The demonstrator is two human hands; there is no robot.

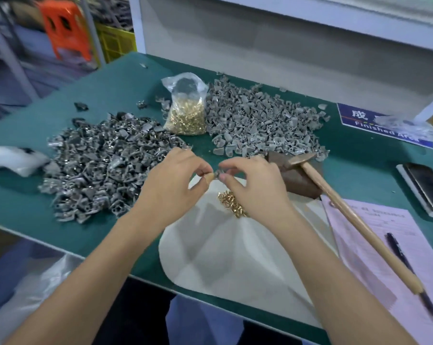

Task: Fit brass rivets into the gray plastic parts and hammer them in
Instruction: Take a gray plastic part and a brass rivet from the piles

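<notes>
My left hand [178,180] and right hand [247,180] pinch one small gray plastic part [216,174] between fingertips to seat a rivet; loose brass rivets [231,204] under my right palm, wooden-handled hammer [335,207] just right.

Loose brass rivets [231,204] on white cloth; light-gray plastic parts [262,120] heaped behind, hammer [344,210] beside.
</notes>
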